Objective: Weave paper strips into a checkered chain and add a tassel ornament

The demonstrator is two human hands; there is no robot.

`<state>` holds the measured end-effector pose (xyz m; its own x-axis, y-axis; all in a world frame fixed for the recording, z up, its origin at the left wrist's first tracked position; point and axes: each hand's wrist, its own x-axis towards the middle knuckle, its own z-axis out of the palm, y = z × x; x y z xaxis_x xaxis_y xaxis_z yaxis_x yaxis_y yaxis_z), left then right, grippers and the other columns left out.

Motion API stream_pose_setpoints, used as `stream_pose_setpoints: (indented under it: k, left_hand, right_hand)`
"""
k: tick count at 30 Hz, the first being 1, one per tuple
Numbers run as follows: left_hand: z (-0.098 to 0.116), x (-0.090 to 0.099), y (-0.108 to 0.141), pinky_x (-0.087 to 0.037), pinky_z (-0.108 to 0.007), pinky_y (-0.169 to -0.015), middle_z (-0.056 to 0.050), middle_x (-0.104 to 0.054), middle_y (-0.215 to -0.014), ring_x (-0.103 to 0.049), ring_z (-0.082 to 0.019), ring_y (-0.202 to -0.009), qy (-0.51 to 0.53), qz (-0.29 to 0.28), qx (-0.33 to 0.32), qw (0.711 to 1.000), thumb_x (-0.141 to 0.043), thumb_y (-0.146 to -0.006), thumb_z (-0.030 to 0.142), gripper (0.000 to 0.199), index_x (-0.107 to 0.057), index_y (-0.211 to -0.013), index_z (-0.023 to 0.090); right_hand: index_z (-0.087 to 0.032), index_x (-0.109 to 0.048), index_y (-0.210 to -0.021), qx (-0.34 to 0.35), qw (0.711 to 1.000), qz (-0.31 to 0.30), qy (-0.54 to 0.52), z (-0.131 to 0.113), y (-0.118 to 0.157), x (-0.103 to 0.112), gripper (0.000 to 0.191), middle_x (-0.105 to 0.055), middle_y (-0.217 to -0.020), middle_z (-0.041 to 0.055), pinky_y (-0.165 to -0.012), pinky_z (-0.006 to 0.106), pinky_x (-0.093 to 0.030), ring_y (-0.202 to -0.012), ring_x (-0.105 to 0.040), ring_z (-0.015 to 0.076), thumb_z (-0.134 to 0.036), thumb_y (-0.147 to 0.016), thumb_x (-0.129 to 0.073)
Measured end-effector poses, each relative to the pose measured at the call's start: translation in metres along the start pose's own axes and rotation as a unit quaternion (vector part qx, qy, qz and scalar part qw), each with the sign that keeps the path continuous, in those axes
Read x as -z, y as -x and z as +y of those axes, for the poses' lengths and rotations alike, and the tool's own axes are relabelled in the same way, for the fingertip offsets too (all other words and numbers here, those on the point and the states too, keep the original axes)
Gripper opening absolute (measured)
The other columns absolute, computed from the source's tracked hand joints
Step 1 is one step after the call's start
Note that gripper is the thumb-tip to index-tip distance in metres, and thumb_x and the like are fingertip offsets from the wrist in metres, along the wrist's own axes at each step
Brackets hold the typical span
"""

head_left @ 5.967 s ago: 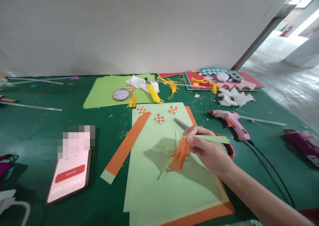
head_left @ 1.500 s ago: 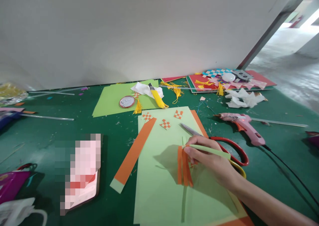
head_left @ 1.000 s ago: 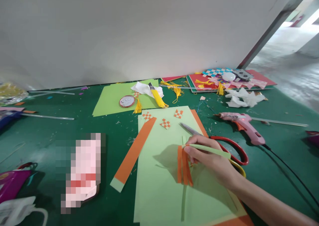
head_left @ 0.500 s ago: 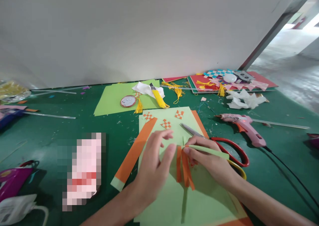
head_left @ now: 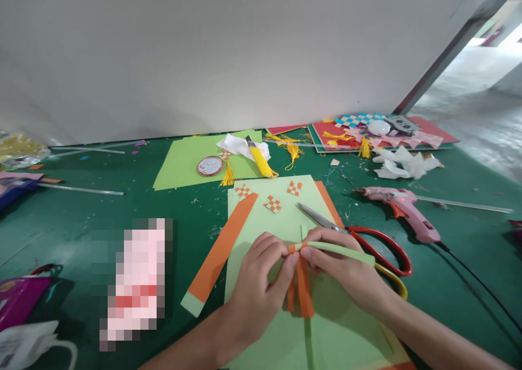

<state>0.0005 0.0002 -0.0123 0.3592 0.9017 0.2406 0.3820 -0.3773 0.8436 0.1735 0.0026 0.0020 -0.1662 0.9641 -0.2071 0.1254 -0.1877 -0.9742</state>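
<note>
Both my hands hold a small weave of orange and light green paper strips [head_left: 304, 288] over a pale green sheet [head_left: 261, 348]. My left hand [head_left: 263, 285] pinches its left end between thumb and fingers. Closed on its right side is my right hand [head_left: 338, 256], with a green strip [head_left: 346, 250] running across it. Orange strips hang down below the fingers. Small orange-and-green checkered pieces [head_left: 272, 204] lie on the sheet's far part. An orange strip with a green end [head_left: 222, 250] crosses its left edge. Scissors [head_left: 383, 245] with red and yellow handles rest beside my right hand, partly hidden.
A pink glue gun [head_left: 402, 204] with a black cord lies at right. Beyond the sheet are a yellow cutter [head_left: 261, 160], a round tin lid [head_left: 210, 166], yellow tassels [head_left: 292, 153] and crumpled tissue [head_left: 405, 162]. A blurred pink item [head_left: 136, 283] sits left. A wall stands behind.
My left hand, apart from the paper before with its fingers spread, has moved right and closed on the weave's left end. My right hand keeps its hold at nearly the same place.
</note>
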Motion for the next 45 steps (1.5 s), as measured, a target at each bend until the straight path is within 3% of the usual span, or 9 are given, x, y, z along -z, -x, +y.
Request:
stream_pose_setpoints:
  k: [11,24,28,35,42,45]
  left_hand:
    - [0.0033,0.0046,-0.0013,-0.037,-0.027,-0.067,0.000,-0.047,-0.069,-0.045,-0.015,-0.072,0.007,-0.008,0.009,1.000,-0.043,-0.096,0.022,0.026,-0.044,-0.071,0.018]
    - [-0.0010,0.0025,0.0007,-0.036,-0.026,-0.066,0.000,-0.046,-0.068,-0.046,-0.014,-0.071,-0.011,-0.013,0.024,1.000,-0.046,-0.095,0.024,0.027,-0.046,-0.069,0.017]
    - [-0.0001,0.0041,0.0001,-0.039,-0.026,-0.069,-0.001,-0.053,-0.074,-0.049,-0.015,-0.075,-0.004,-0.017,0.025,1.000,-0.048,-0.094,0.023,0.021,-0.052,-0.075,0.017]
    - [0.0042,0.0060,-0.0022,-0.040,-0.023,-0.067,0.000,-0.057,-0.073,-0.053,-0.013,-0.073,0.004,0.023,0.001,1.000,-0.050,-0.093,0.018,0.017,-0.053,-0.076,0.017]
    - [0.0028,0.0056,-0.0016,-0.040,-0.022,-0.064,0.001,-0.055,-0.071,-0.053,-0.011,-0.069,0.018,0.024,0.004,1.000,-0.051,-0.093,0.019,0.017,-0.054,-0.076,0.017]
    - [0.0036,0.0055,-0.0018,-0.040,-0.023,-0.065,0.001,-0.055,-0.070,-0.052,-0.011,-0.068,0.021,0.027,0.003,0.999,-0.051,-0.093,0.018,0.018,-0.055,-0.075,0.017]
  right_hand:
    - [-0.018,-0.058,-0.067,-0.003,1.000,-0.024,0.003,0.0008,0.0011,0.0009,0.029,-0.051,-0.060,-0.0031,-0.054,0.023,-0.034,-0.058,-0.044,0.0099,-0.041,-0.083,-0.064]
    - [-0.018,-0.058,-0.061,0.007,1.000,-0.008,0.011,0.0007,0.0018,0.0016,0.031,-0.056,-0.058,-0.0019,-0.055,0.022,-0.040,-0.057,-0.050,0.0102,-0.038,-0.082,-0.065]
    - [-0.018,-0.059,-0.061,0.009,1.000,-0.012,0.022,0.0000,0.0015,0.0019,0.031,-0.056,-0.057,-0.0019,-0.054,0.022,-0.039,-0.057,-0.049,0.0102,-0.040,-0.083,-0.064]
    - [-0.018,-0.055,-0.058,0.011,0.999,-0.016,0.030,-0.0002,0.0019,0.0014,0.032,-0.053,-0.055,-0.0022,-0.052,0.023,-0.037,-0.055,-0.045,0.0097,-0.037,-0.082,-0.064]
    - [-0.019,-0.065,-0.083,0.000,0.999,-0.030,-0.033,0.0016,0.0010,0.0016,0.019,-0.058,-0.068,-0.0016,-0.053,0.021,-0.039,-0.060,-0.048,0.0094,-0.038,-0.081,-0.067]
    - [-0.017,-0.061,-0.075,0.001,0.999,-0.041,-0.036,0.0014,0.0008,0.0015,0.022,-0.054,-0.068,-0.0021,-0.053,0.021,-0.037,-0.059,-0.045,0.0086,-0.038,-0.080,-0.068]
